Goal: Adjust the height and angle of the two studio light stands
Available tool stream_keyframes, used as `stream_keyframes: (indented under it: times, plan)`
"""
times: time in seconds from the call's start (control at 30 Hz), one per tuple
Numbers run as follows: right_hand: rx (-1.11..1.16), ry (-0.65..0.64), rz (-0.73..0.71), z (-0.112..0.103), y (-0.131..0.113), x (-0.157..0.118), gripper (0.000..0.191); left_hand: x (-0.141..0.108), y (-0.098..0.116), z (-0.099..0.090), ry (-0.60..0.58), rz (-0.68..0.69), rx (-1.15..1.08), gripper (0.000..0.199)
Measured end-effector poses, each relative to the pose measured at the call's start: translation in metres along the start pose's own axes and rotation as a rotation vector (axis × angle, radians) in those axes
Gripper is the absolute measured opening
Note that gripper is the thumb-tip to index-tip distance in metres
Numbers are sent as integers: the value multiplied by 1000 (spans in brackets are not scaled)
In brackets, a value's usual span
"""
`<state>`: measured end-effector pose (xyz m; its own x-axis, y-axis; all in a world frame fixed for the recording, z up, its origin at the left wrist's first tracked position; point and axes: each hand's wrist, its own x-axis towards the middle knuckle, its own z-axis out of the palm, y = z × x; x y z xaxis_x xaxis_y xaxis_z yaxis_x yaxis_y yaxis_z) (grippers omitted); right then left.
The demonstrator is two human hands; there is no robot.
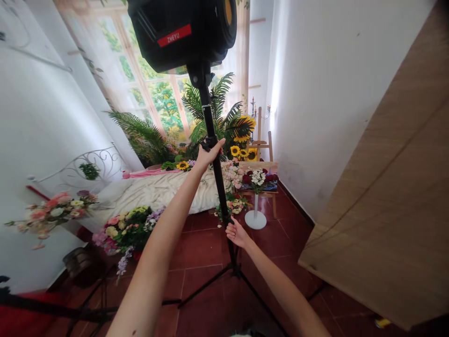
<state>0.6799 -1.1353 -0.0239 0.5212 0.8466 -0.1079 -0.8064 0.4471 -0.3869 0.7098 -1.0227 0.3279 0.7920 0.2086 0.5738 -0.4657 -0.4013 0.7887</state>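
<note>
Indoors | red tiled floor (196, 250) | white wall (326, 93) | left hand (209, 155), right hand (238, 233) clasping light stand (220, 187)

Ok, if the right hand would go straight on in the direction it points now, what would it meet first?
The right hand would first meet the light stand's black pole, which it seems to grip. Beyond, perhaps the cream bedding, though depth is unclear.

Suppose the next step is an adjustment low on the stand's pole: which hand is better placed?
Likely the right hand: it is at the lower part of the black stand, while the left hand grips it higher up, below the lamp.
</note>
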Motion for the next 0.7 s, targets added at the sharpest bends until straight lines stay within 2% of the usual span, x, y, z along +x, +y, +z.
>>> stream_keyframes:
  times: [0.27,0.5,0.6,0.7]
  plan:
    - [-125,-39,-5,-10,-3,4,53,4,-2,9,103,-41,-20,40]
    - [-254,-46,-27,-13,-6,5,55,1,7,12,103,-43,27,40]
    - [-470,6,-86,-14,-11,4,56,2,4,13,99,-50,25,41]
    - [-913,124,-156,-12,-25,0,54,4,2,12,92,-55,23,42]
